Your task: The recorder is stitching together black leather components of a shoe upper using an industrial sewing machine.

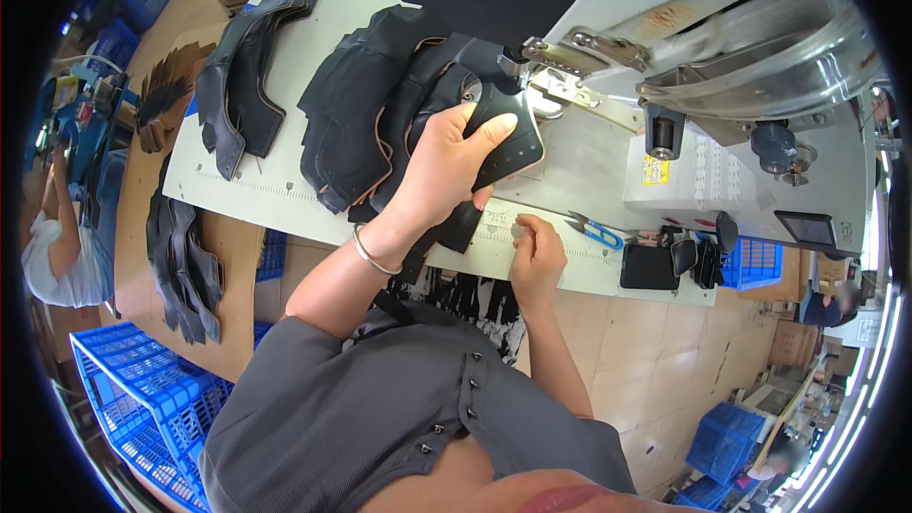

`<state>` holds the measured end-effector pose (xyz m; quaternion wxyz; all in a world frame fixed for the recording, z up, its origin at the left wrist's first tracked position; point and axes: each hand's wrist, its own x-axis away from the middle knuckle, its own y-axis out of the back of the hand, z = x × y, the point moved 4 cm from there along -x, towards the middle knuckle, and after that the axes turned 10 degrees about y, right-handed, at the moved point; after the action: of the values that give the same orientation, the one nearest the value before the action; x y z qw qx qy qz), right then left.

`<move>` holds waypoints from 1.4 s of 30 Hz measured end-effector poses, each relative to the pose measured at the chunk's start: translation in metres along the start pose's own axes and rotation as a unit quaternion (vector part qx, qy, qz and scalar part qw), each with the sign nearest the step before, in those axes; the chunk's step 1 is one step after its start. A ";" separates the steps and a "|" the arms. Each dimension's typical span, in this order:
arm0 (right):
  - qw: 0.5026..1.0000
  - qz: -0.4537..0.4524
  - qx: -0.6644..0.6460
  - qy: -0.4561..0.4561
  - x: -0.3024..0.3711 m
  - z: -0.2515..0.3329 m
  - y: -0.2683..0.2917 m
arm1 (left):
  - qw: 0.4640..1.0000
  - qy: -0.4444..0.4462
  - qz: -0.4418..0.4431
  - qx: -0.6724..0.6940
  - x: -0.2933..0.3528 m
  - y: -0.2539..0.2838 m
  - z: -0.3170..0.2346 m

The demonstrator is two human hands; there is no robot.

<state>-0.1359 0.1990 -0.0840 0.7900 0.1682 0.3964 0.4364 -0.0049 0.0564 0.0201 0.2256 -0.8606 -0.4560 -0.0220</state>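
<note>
Your left hand gripped a black piece with the thumb pressed on top and other fingers under it. This piece was bent, with little holes near its edge, and it was just beside the metal foot of the big machine. I can't tell if the foot touched it. A shiny ring-shaped bangle was around your left wrist.

Your right hand was on your side of the machine, by the edge of the pale surface. Its fingers were bent in, and I can't tell if there was anything inside them.

A pair of blue-handled snips lay on the surface, just on your side of the machine. Some small black pouches were near the machine too, also on your side.

To the left of the machine was a big pile of black pieces, one on top of another. Farther left of the machine were more curved pieces. Well to the machine's left, dark strips lay on a brown board. Blue crates stood lower down, well left of the machine. Tan floor showed on your side of the machine.
</note>
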 end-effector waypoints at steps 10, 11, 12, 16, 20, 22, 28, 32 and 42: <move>0.999 -0.014 0.003 0.030 -0.002 0.006 0.002 | 0.999 -0.019 -0.013 -0.032 -0.007 0.005 -0.006; 0.999 -0.015 0.003 0.030 -0.004 0.010 0.004 | 0.999 -0.018 -0.013 -0.032 -0.008 0.006 -0.007; 0.998 -0.030 -0.053 0.021 -0.005 0.017 0.009 | 0.999 -0.015 -0.013 -0.031 -0.009 0.007 -0.008; 0.966 -0.144 -0.146 0.159 -0.026 0.085 0.071 | 0.998 -0.010 -0.006 -0.056 -0.009 0.014 -0.014; 0.760 -0.370 -0.435 0.309 -0.045 0.167 0.158 | 0.998 -0.013 0.026 -0.049 -0.018 0.009 -0.022; 0.623 -0.459 -0.461 0.435 -0.058 0.190 0.177 | 0.998 -0.017 0.023 -0.055 -0.016 0.013 -0.023; 0.527 -0.276 -0.571 0.567 -0.083 0.220 0.175 | 0.996 -0.036 0.032 -0.073 -0.020 0.017 -0.026; 0.498 -0.319 -0.549 0.591 -0.084 0.215 0.177 | 0.994 -0.028 0.035 -0.104 -0.025 0.017 -0.031; 0.547 -0.267 -0.562 0.559 -0.080 0.214 0.179 | 0.988 -0.013 0.065 -0.142 -0.031 0.020 -0.045</move>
<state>-0.0941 0.2507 0.1984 0.4217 -0.7022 0.4583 0.3450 0.0000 0.0042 0.0456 0.0960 -0.9120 -0.3942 -0.0603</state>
